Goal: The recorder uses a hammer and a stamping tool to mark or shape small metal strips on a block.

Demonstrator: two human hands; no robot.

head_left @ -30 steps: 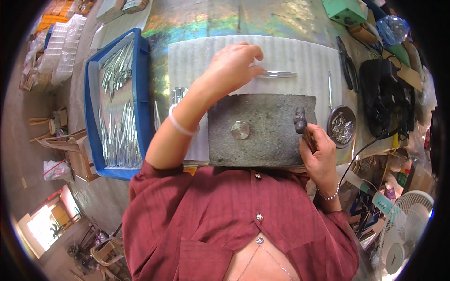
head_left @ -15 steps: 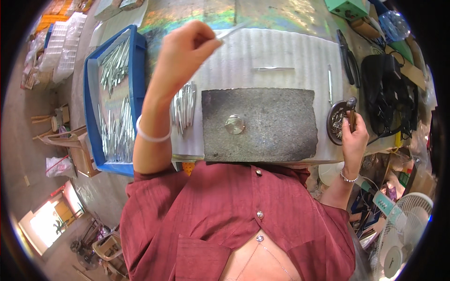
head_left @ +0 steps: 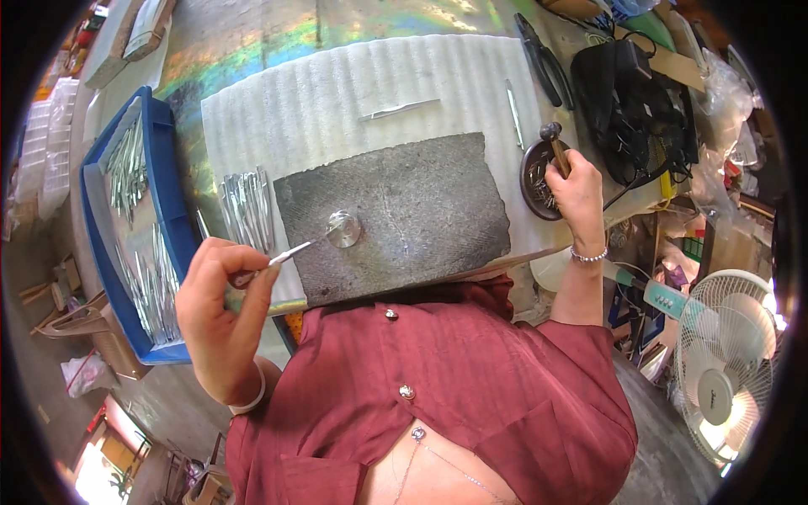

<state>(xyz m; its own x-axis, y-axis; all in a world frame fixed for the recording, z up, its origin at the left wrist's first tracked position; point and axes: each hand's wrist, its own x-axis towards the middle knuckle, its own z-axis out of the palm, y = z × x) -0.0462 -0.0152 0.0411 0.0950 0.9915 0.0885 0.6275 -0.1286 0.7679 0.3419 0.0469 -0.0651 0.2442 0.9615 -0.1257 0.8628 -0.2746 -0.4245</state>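
My left hand [head_left: 225,303] pinches a slim silver metal strip [head_left: 295,252] between thumb and fingers. The strip's far tip reaches the round shiny metal block [head_left: 343,229], which stands on a dark rough slab [head_left: 412,202]. My right hand [head_left: 577,192] is closed on the handle of a small hammer [head_left: 557,148], held over a dark round bowl [head_left: 532,181] of small metal pieces. Just beyond my left hand, a bunch of similar strips [head_left: 247,210] lies on the white foam sheet [head_left: 320,93].
A blue tray [head_left: 160,151] with many metal strips stands at the left. Single strips [head_left: 401,109] lie beyond the slab. Black-handled pliers [head_left: 545,63] and a black bag-like bundle [head_left: 631,109] are at the right. A white fan [head_left: 715,379] stands at the lower right.
My left hand has come down and nearer from the far side, bringing the metal strip to the round block. My right hand still grips the hammer by the bowl. The view has turned.
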